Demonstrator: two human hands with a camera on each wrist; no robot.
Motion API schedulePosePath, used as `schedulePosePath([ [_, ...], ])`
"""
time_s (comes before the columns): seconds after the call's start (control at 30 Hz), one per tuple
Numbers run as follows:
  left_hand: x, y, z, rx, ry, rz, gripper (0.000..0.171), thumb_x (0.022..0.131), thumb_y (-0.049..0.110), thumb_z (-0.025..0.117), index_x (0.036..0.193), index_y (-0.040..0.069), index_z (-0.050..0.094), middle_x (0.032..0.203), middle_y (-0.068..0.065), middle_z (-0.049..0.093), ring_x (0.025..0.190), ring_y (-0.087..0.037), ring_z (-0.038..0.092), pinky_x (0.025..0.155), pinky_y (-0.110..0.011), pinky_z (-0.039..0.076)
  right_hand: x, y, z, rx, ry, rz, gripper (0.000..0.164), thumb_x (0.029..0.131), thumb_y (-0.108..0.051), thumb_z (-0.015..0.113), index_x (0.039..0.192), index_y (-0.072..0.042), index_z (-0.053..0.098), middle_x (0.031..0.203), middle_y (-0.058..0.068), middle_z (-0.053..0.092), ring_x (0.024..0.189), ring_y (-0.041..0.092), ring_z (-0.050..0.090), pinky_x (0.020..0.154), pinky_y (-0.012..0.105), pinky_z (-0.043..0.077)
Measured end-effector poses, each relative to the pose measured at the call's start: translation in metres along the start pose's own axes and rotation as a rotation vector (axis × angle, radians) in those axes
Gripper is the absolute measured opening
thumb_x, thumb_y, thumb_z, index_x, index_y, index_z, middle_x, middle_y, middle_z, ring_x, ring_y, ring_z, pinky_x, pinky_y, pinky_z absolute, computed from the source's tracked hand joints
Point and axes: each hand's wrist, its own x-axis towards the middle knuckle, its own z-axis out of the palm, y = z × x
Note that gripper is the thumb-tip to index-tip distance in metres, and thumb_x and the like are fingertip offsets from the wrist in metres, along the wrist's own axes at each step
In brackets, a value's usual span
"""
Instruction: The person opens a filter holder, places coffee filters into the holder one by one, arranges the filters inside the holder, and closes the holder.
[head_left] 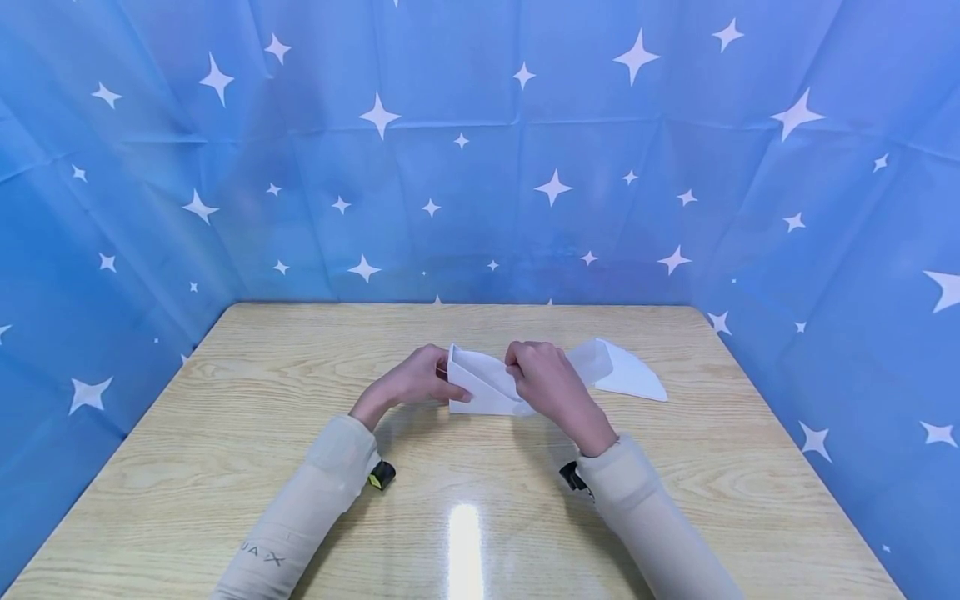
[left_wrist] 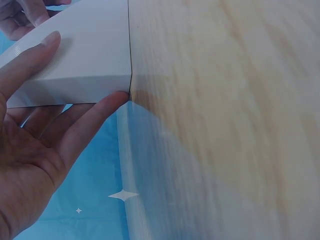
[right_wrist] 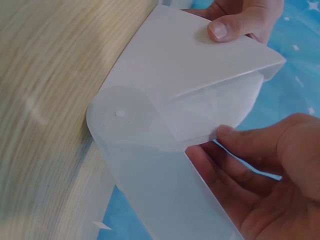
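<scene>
A white box with a slanted open side [head_left: 480,398] stands at the middle of the table. My left hand [head_left: 423,377] grips its left end, thumb on the near face and fingers on the far side and end. Thin white sheet [right_wrist: 217,107] shows inside the opening. My right hand [head_left: 549,379] pinches the sheet's edge between thumb and fingers, as the right wrist view shows. A translucent strip with a rounded end [right_wrist: 150,165] overlaps the box's lower corner and runs beneath my right hand. How it joins the box cannot be told.
Right of my right hand, a white fan-shaped piece [head_left: 632,377] lies on the wooden table [head_left: 300,358], partly under the translucent strip. Blue cloth with white stars [head_left: 450,217] hangs behind the table and along both sides.
</scene>
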Motion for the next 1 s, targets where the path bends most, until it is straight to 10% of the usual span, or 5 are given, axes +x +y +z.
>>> schedulePosePath([
  [1.0, 0.0006, -0.0005, 0.0003, 0.013, 0.006, 0.006, 0.034, 0.086, 0.013, 0.084, 0.118, 0.009, 0.073, 0.106, -0.010, 0.078, 0.082, -0.018, 0.072, 0.074, -0.047, 0.064, 0.0009, -0.0022, 0.0000, 0.032, -0.017, 0.040, 0.013, 0.091, -0.011, 0.079, 0.100, -0.003, 0.075, 0.087, 0.008, 0.074, 0.065, 0.012, 0.063, 0.061, 0.025, 0.055],
])
